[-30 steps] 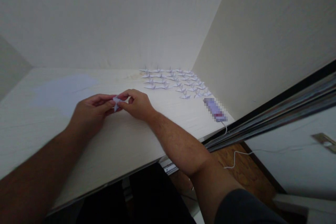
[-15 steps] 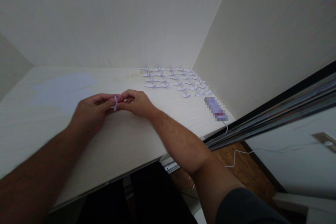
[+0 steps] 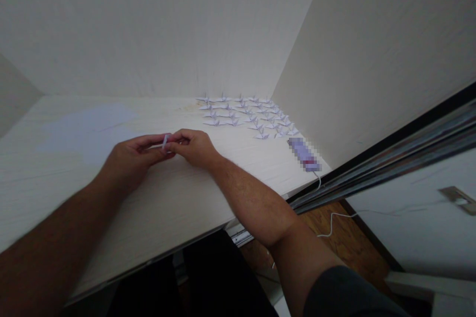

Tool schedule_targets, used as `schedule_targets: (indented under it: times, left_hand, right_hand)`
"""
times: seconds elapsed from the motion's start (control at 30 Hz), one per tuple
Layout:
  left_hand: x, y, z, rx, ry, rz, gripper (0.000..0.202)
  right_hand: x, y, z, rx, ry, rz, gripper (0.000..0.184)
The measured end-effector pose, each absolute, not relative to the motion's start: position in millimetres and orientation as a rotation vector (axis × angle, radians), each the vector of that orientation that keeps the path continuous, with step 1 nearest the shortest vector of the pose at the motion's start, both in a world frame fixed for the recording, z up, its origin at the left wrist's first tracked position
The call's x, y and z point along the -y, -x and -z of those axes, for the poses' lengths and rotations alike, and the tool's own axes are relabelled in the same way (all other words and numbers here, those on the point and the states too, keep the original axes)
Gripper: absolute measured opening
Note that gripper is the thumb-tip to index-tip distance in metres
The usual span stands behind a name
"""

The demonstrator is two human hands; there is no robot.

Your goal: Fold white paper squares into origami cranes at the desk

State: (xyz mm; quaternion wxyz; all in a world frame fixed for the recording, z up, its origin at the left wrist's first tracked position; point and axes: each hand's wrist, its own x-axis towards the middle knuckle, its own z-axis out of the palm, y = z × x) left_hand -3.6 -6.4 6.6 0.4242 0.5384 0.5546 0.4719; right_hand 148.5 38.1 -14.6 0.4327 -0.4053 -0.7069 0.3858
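A small folded piece of white paper (image 3: 165,141) is pinched between my two hands, above the pale table. My left hand (image 3: 128,158) grips it from the left, with thumb and fingers closed round its edge. From the right, my right hand (image 3: 195,147) holds it between thumb and fingertips. Much of the paper is hidden by the fingers, so its exact folded shape cannot be made out. Beyond my right hand, several white paper cranes (image 3: 232,120) stand in rows on the table.
White paper sheets (image 3: 89,129) lie on the table (image 3: 178,208) at the left. A blurred-out phone-like object (image 3: 303,152) with a white cable (image 3: 319,181) rests near the right edge. Walls (image 3: 148,34) close off the back and right; metal rails (image 3: 372,168) run along the right.
Both hands stay together on the paper. The paper's visible part has gone from a curved strip to a straighter, tilted one, and the left thumb has shifted slightly. The view has moved a little.
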Motion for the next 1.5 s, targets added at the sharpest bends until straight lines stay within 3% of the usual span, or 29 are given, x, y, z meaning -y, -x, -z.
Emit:
schedule_targets:
  times: [0.9,1.23,1.5]
  left_hand:
    - [1,6,10,-0.971,-1.177,-1.204,0.049]
    - [1,4,7,-1.015,-1.174,-1.223,0.044]
    - [4,4,-1,-1.153,-1.324,-1.221,0.054]
  right_hand:
    - [-32,-151,13,1.743,1.006,-0.909,0.013]
    - [-35,-150,18,1.763,1.019,-0.874,0.016]
    - [-34,-151,15,1.817,1.048,-0.82,0.01]
